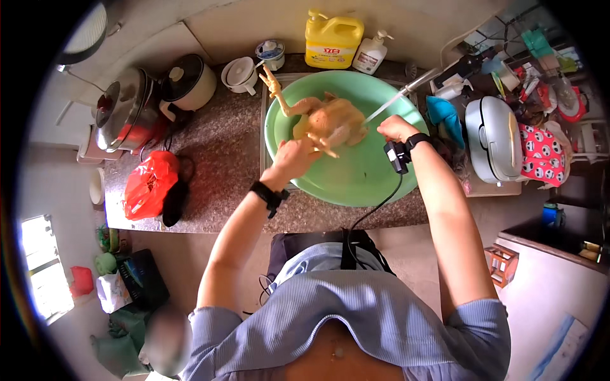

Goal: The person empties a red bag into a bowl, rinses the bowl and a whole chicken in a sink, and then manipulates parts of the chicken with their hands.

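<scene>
A plucked whole chicken (339,116) lies in a large green plastic basin (352,188), with some water in the basin. One of its legs sticks up past the basin's left rim, ending in a yellow foot (271,85). My left hand (296,156) grips the other leg near its foot (325,144). At the right, above the basin, my right hand (396,127) is curled, apart from the chicken; its fingers are partly hidden, so whether it holds anything is unclear. From a metal faucet (421,81), a stream of water (385,107) runs down beside the chicken.
Behind the basin stand a yellow detergent jug (333,43) and a white pump bottle (370,53). Left on the speckled countertop (224,157) are a red plastic bag (151,185), a lidded pot (188,83) and a metal cooker (126,112). A rice cooker (493,138) sits right.
</scene>
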Motion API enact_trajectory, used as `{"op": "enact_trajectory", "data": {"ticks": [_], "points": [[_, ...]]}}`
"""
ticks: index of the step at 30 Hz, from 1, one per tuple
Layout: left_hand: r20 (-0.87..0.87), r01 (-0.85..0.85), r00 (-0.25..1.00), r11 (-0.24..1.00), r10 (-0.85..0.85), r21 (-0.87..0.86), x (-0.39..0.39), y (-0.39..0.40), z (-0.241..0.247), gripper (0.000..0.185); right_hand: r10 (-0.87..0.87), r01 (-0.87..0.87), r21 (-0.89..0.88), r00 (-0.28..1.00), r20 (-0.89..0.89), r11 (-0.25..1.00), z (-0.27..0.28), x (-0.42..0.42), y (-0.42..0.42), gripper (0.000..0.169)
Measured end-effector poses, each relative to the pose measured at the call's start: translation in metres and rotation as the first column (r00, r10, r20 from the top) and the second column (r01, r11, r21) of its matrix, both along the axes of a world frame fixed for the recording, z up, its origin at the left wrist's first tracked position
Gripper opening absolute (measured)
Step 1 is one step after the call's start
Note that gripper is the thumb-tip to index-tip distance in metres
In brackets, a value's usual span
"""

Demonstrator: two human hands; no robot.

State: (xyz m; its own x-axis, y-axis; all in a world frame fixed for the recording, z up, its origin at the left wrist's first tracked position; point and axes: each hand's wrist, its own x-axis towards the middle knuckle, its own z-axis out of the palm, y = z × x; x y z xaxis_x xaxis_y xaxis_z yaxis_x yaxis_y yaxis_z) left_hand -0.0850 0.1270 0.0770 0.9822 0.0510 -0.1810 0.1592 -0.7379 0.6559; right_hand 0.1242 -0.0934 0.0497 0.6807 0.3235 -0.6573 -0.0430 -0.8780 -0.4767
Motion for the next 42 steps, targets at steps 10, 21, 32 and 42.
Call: {"op": "enact_trajectory", "data": {"ticks": [10, 21, 32, 42], "points": [[0.272, -0.174, 0.942, 0.979, 0.196, -0.103, -0.028, -0.002, -0.031, 0.02, 0.467, -0.336, -0.332, 0.73, 0.499, 0.881, -0.079, -0.013, 0.025, 0.01], [0.359, -0.233, 0.901, 0.97, 0.244, -0.076, -0.027, -0.001, -0.021, 0.018, -0.7, 0.65, 0.391, 0.713, -0.018, 0.652, -0.004, 0.04, -0.009, 0.014], [0.071, -0.188, 0.98, 0.982, 0.187, 0.018, -0.018, -0.007, -0.01, 0.027, -0.527, 0.865, 0.49, 0.467, -0.71, 0.106, -0.055, 0.037, 0.028, 0.019], [0.041, 0.143, 0.989, 0.99, -0.143, -0.003, 0.121, -0.051, -0.007, 0.023, -0.093, 0.774, 0.61, 0.629, -0.772, 0.171, -0.037, 0.039, -0.015, 0.029]]}}
